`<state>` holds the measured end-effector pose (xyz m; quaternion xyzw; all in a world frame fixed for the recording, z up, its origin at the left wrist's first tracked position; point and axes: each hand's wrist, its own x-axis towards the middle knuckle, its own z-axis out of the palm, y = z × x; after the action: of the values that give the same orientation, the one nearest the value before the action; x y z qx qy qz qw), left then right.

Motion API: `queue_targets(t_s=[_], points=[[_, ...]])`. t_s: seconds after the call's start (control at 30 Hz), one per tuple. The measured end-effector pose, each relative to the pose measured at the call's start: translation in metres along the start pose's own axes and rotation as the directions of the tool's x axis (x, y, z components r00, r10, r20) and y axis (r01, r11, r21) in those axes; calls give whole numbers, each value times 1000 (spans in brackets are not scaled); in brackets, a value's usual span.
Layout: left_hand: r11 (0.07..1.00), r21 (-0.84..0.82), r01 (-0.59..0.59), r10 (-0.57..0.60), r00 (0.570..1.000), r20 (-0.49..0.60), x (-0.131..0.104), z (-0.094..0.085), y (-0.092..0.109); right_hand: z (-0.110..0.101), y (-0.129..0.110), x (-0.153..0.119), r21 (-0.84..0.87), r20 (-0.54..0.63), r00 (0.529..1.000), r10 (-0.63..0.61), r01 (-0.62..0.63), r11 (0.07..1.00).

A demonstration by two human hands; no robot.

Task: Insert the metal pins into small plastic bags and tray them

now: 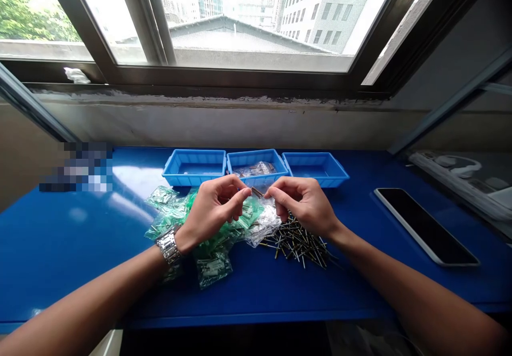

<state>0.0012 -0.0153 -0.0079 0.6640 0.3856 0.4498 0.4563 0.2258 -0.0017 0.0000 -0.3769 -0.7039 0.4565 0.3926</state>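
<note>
My left hand (pixel 218 204), with a metal watch at the wrist, is closed in a pinch at one end of a small clear bag (pixel 260 185) with thin dark pieces inside. At its other end my right hand (pixel 300 201) pinches too. Below and left of the hands lie green plastic packets (pixel 214 265), partly hidden by my left hand. Clear flat bags (pixel 264 223) sit between the hands on the table. Under my right hand spreads a loose pile of thin metal rods (pixel 302 244), some with yellowish parts.
Three blue trays stand in a row behind the hands: left (pixel 194 177), middle (pixel 256 156) with bagged pieces inside, and right (pixel 316 180). A phone (pixel 428 225) lies at the right of the blue table (pixel 260 302). White items (pixel 460 167) are at the far right.
</note>
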Motion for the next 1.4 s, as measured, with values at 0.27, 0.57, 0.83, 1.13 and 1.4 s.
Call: queue_targets(t_s=[0.27, 0.57, 0.83, 1.13, 1.4], points=[[999, 35, -26, 26, 1000, -16, -1, 0, 1, 0, 2, 0, 33, 3, 1000, -1, 1, 999], [998, 54, -37, 39, 998, -41, -1, 0, 1, 1, 2, 0, 13, -46, 998, -39, 40, 999], [995, 59, -81, 84, 995, -46, -1, -1, -2, 1, 2, 0, 72, -45, 998, -42, 45, 996], [949, 240, -203, 237, 964, -123, 1, -1, -4, 0, 2, 0, -37, -68, 991, -116, 114, 993], [943, 269, -197, 230, 968, -97, 1, -1, -2, -1, 2, 0, -80, -50, 991, -121, 117, 990]])
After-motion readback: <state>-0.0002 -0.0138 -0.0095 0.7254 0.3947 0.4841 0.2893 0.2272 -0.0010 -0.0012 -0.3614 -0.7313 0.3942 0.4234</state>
